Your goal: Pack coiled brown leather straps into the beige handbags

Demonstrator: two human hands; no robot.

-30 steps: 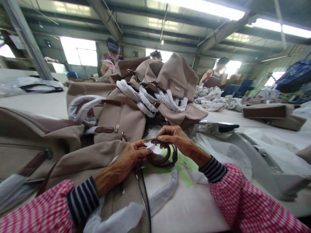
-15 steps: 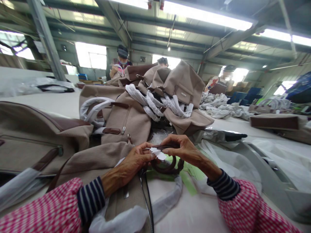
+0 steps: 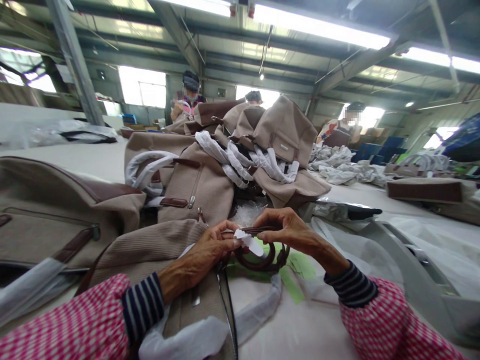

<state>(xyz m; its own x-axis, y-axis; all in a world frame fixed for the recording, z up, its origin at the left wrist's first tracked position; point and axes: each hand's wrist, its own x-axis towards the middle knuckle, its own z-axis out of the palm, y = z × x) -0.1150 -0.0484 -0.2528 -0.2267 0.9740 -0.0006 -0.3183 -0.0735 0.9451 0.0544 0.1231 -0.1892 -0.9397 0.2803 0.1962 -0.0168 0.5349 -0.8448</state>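
A coiled brown strap (image 3: 258,262) is held up between my hands above the table. My left hand (image 3: 202,252) pinches the strap's left side, where a small white paper piece (image 3: 250,243) sticks out beside the thumb. On the right side of the coil, my right hand (image 3: 287,230) grips the strap between thumb and fingers. Beneath my left forearm lies a taupe ribbed bag (image 3: 146,250) with an open-edged zipper (image 3: 226,305). Its handle, wrapped in white paper (image 3: 187,342), loops across the front.
A pile of taupe bags (image 3: 202,182) with paper-wrapped handles stands ahead. Another bag (image 3: 71,215) lies at left. Light-green paper slips (image 3: 296,272) lie under the strap. To the right are a grey machine-like object (image 3: 412,265) and clear plastic. Several people work behind the pile.
My right hand has shifted slightly to the right, drawing the strap a little away from my left hand. The white paper piece now hangs more open and tilts downward.
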